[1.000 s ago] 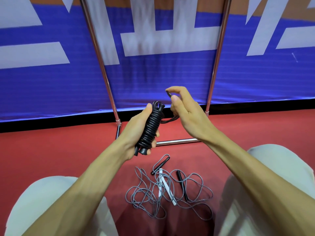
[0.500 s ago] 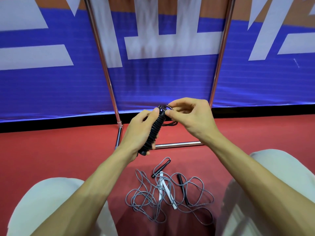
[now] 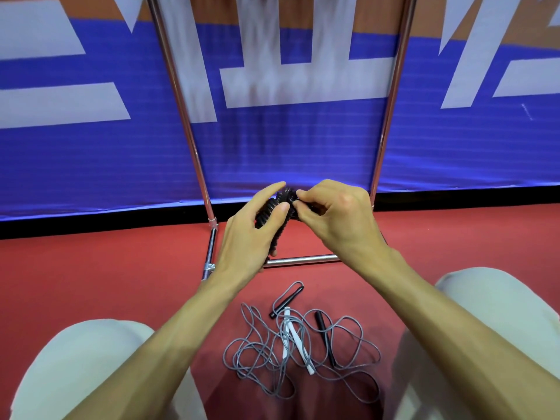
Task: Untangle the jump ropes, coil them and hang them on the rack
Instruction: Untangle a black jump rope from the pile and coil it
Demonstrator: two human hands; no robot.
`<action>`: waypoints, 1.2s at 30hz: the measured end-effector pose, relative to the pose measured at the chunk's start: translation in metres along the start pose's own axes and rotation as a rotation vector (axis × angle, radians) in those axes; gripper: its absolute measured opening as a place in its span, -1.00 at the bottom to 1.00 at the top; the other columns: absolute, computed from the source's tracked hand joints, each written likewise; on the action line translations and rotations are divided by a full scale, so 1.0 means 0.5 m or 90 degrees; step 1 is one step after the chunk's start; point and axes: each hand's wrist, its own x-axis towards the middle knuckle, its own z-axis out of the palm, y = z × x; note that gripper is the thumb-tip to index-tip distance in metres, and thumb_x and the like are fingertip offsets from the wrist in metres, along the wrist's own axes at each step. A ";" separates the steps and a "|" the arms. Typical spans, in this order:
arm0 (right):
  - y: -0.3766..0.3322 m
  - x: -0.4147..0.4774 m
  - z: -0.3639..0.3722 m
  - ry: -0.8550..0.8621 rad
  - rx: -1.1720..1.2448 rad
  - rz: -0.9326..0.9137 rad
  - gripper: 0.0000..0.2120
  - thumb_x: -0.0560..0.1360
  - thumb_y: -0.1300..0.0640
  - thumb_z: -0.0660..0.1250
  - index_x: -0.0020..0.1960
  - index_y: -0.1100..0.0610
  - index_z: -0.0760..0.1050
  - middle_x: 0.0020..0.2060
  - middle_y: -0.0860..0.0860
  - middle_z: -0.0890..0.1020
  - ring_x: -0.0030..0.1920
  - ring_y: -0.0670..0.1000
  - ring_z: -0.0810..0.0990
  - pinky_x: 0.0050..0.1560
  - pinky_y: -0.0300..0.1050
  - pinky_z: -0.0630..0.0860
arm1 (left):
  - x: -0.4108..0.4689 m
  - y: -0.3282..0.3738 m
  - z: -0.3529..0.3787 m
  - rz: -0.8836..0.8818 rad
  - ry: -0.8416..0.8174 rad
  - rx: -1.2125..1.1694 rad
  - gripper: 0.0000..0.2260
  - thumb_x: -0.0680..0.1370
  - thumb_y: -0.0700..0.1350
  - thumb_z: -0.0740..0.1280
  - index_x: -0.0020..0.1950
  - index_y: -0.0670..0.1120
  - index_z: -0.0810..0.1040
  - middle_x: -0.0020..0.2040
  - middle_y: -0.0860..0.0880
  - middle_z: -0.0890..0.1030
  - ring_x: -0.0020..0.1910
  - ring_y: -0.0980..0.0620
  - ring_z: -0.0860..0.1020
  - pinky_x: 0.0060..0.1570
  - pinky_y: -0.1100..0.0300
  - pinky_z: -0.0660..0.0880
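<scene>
Coiled black rope (image 3: pixel 274 221) gripped by left hand (image 3: pixel 245 237), right hand (image 3: pixel 336 219) pinching its top end

- We see a black jump rope (image 3: pixel 280 237) wound into a tight coil, tilted, gripped in the left hand (image 3: pixel 242 241) and pinched at its top by the right hand (image 3: pixel 336 219).
- We see tangled grey jump ropes (image 3: pixel 298 344) with black and white handles, loose on the red floor.
- We see a chrome tube rack (image 3: pixel 188 131) upright just beyond.

Coiled jump rope (image 3: pixel 268 210) held betw. left hand (image 3: pixel 242 241) & right hand (image 3: pixel 336 221), above rack (image 3: pixel 303 259) base bar. Tangled jump ropes (image 3: pixel 303 344) on floor (image 3: pixel 91 268), nearer than rack, betw. left knee (image 3: pixel 91 365) & right knee (image 3: pixel 491 328). Banner (image 3: pixel 288 147) behind rack uprights.
</scene>
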 end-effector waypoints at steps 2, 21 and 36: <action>0.005 -0.003 0.005 0.004 -0.016 -0.013 -0.90 0.37 0.20 0.44 -0.23 0.25 0.63 -0.42 0.08 0.59 -0.44 0.08 0.55 -0.40 -0.08 0.45 | -0.001 -0.003 0.004 0.005 -0.001 -0.015 -0.76 0.60 -0.04 0.31 0.24 0.22 0.52 -0.38 0.10 0.57 -0.49 0.00 0.53 -0.50 0.24 0.43; -0.012 -0.006 0.005 -0.059 0.181 0.196 -0.85 0.38 0.20 0.49 -0.05 0.20 0.69 -0.25 0.02 0.70 -0.25 -0.10 0.60 -0.22 -0.36 0.49 | -0.005 -0.002 -0.018 -0.005 -0.040 -0.067 -0.79 0.62 -0.12 0.28 0.16 0.17 0.44 -0.33 0.12 0.51 -0.53 -0.09 0.50 -0.57 0.10 0.45; -0.014 -0.002 -0.001 0.011 0.137 0.064 -0.94 0.37 0.24 0.48 -0.18 0.23 0.68 -0.40 0.04 0.62 -0.37 -0.06 0.45 -0.35 -0.40 0.36 | -0.008 0.011 -0.017 -0.028 -0.096 -0.114 -0.76 0.63 -0.10 0.25 0.18 0.25 0.42 -0.20 -0.03 0.48 -0.52 -0.10 0.51 -0.53 -0.05 0.48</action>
